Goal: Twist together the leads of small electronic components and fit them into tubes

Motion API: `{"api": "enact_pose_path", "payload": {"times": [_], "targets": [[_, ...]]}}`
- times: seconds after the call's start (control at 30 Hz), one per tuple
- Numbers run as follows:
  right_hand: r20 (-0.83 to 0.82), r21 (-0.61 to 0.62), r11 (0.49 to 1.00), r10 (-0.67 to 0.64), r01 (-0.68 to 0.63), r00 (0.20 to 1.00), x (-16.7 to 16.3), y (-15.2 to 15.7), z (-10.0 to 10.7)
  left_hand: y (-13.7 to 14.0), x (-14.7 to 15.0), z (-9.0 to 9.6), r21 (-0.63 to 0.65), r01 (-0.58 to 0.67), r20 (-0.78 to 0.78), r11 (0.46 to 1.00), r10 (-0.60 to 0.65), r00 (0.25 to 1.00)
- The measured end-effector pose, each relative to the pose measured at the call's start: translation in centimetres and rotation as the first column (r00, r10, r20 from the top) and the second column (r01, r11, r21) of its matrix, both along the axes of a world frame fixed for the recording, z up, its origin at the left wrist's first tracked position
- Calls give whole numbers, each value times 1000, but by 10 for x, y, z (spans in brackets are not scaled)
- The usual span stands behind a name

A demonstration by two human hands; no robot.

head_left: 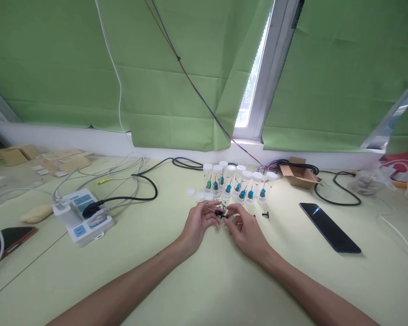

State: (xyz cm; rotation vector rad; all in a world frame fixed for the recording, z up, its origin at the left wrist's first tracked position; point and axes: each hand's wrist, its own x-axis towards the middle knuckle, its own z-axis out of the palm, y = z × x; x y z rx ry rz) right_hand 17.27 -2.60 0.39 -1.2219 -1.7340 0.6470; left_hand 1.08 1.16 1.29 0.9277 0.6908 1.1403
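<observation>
Over the middle of the pale green table, my left hand (197,225) is closed around a small black part (219,213) with thin metal bits. My right hand (246,227) pinches the same part from the other side with thumb and fingertips. The part is too small to name. Just beyond my hands stand several clear vials with white caps (246,174), each with a blue or green piece (242,194) and a thin stem inside. To the right of my right hand lies a small black T-shaped piece (265,214). A loose white cap (191,192) rests left of the vials.
A white power strip (83,201) with plugs and cables sits on the left, near a phone (10,240). Another black phone (329,227) lies to the right. An open cardboard box (299,174) and coiled black cables (340,199) are at the back right.
</observation>
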Motion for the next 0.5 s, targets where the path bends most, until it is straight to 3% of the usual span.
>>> {"api": "enact_pose_path", "payload": {"times": [0.5], "targets": [[-50,-52,999,13,-16,999,-2,-3,4,-2,0,2,2,41,-36,999,-41,999]]}}
